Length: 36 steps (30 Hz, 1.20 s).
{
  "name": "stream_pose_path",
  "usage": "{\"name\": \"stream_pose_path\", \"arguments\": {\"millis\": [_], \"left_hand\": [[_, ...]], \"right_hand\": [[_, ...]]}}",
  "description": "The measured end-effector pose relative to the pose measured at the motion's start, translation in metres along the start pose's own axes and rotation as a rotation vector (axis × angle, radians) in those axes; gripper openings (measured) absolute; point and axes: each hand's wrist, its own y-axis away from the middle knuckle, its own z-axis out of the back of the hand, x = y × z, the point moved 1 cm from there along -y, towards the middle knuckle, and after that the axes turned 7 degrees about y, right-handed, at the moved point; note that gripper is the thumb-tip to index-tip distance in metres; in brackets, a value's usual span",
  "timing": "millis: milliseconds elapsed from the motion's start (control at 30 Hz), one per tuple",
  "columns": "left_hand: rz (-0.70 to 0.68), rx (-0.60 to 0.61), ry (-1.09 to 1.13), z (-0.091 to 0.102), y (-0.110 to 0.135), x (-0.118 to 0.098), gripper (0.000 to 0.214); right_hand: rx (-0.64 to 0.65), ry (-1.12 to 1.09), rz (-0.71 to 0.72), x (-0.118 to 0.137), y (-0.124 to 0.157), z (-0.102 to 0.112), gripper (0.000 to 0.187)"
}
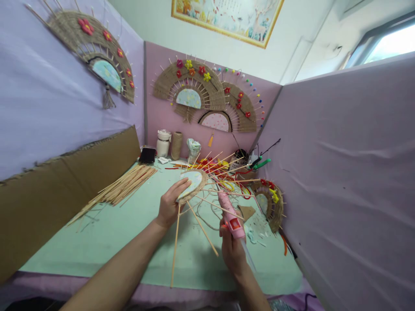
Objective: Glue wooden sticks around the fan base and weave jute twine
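Observation:
Above the table, my left hand [170, 201] grips a small half-round fan base [195, 178] by its pale floral cloth face. Brown twine edges the base, and thin wooden sticks [202, 228] fan out from its curved rim. My right hand [231, 248] is wrapped round a pink hot glue gun [229, 211], with a clear glue stick [249, 258] coming out of its rear. The gun's nozzle points up toward the sticks at the base's right side, and a red light glows on its body. Loose twine [210, 211] lies on the table beneath the base.
A pile of wooden sticks [126, 186] lies left, beside a cardboard strip [65, 190]. At the back stand a white jar [163, 143] and a twine spool [176, 146]. Green-handled pliers [261, 163] and a finished fan [275, 207] are at right. Woven fans [191, 82] hang behind.

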Motion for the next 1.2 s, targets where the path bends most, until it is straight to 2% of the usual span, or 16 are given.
{"name": "stream_pose_path", "arguments": {"millis": [933,1200], "left_hand": [[-0.001,0.011,0.002,0.0,-0.0004,-0.0007,0.038],[0.012,0.022,0.0,-0.0006,0.0018,0.0044,0.038]], "right_hand": [[-0.056,0.019,0.012,-0.0015,0.0016,0.0003,0.029],[-0.033,0.005,0.001,-0.0028,0.0017,0.0011,0.024]]}}
